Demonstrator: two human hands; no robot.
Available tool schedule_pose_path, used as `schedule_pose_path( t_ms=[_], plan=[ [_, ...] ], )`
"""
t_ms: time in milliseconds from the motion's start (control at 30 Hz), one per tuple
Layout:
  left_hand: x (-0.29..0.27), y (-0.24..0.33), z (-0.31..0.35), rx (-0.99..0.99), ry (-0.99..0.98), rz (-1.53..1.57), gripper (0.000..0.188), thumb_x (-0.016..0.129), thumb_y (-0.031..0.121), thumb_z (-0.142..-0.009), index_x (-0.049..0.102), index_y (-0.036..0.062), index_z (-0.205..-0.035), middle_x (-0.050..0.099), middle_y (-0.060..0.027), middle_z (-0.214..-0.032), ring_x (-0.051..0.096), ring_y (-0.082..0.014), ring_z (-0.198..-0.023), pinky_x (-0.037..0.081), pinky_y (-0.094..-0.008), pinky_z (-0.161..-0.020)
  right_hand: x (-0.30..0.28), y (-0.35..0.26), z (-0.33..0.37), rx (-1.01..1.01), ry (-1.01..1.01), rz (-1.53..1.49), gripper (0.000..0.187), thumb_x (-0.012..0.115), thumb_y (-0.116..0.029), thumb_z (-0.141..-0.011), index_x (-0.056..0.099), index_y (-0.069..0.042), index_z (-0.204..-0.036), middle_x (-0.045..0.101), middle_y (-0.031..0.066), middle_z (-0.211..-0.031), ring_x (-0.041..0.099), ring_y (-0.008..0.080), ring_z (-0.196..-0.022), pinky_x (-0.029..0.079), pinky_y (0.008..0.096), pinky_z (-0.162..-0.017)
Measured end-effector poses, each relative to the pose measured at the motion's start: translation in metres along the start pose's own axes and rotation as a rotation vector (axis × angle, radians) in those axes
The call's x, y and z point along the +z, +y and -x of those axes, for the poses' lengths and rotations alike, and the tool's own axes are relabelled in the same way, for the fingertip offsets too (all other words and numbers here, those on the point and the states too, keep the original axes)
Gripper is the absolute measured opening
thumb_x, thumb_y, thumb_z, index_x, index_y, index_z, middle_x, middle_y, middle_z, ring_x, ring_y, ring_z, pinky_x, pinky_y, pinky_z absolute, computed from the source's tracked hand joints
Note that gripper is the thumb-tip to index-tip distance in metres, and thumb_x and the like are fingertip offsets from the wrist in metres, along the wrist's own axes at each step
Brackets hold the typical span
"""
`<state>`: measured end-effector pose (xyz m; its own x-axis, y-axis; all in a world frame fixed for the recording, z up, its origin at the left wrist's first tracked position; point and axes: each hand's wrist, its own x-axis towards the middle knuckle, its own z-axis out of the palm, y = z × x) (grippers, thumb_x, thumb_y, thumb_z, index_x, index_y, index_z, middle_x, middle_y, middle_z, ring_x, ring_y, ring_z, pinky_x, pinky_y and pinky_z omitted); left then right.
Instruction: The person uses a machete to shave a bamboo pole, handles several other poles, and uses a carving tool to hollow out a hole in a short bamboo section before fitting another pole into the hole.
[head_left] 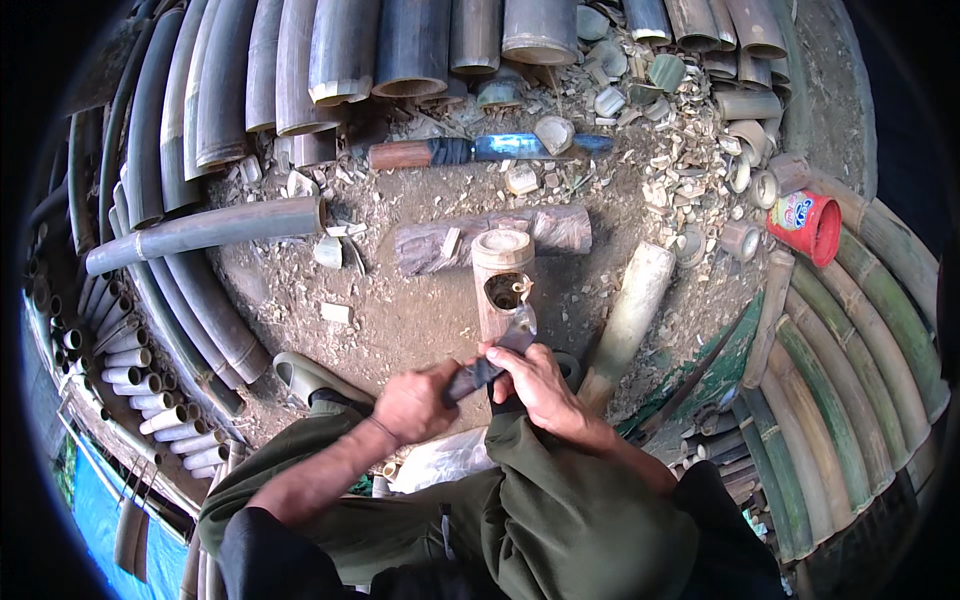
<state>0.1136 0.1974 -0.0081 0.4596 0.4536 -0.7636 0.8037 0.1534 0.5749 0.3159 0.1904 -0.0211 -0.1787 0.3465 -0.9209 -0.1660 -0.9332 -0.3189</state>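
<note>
Left hand [415,405] grips dark-handled metal knife [516,335] at holed tan bamboo tube [503,263]; right hand [542,388] curls beside tube (hold unclear).

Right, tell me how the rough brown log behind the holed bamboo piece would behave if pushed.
The log probably isn't slippery, since its surface looks rough and ridged. It might roll, but unevenly: it looks roundish yet lumpy. It's likely stiff, given how thick and short it appears.

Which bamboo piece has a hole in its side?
The short bamboo section just beyond the left hand and right hand, with the blade at the hole's near edge. Other clearly visible bamboo lengths show no such side opening.
</note>
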Motion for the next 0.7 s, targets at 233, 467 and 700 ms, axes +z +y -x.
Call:
schedule_pose_path(
  t_ms=[233,467,700],
  plan=[
    [0.098,0.068,-0.026,-0.233,0.244,0.573,0.072,0.072,0.026,-0.078,0.04,0.0129,-0.141,0.066,-0.0296,-0.093,0.065,-0.0457,-0.086,0.053,-0.051,-0.079,-0.016,0.02,-0.019,-0.241,0.405,0.812,0.037,0.046,-0.033,-0.099,0.068,-0.004,-0.093,0.07,0.0105,-0.071,0.067,0.0278,-0.063,0.053,0.0383,-0.062],
    [0.078,-0.019,-0.008,-0.209,0.252,0.564,0.053,0.079,0.032,-0.074,0.063,0.0093,-0.118,0.07,-0.0204,-0.094,0.07,-0.0344,-0.085,0.057,-0.0428,-0.076,0.027,0.025,-0.035,-0.249,0.091,0.647,0.048,0.049,-0.038,-0.096,0.062,0.005,-0.08,0.066,0.0289,-0.082,0.065,0.0442,-0.071,0.053,0.0492,-0.067],
    [-0.114,0.045,-0.048,-0.011,0.146,-0.489,0.017,0.069,0.024,-0.073,0.072,0.0127,-0.086,0.069,-0.0109,-0.072,0.07,-0.029,-0.068,0.055,-0.0412,-0.06,0.029,-0.031,-0.036,-0.194,-0.24,-0.753,0.018,0.055,-0.016,-0.097,0.054,-0.005,-0.111,0.066,0.0181,-0.109,0.066,0.0219,-0.077,0.061,0.0405,-0.073]
  ],
)
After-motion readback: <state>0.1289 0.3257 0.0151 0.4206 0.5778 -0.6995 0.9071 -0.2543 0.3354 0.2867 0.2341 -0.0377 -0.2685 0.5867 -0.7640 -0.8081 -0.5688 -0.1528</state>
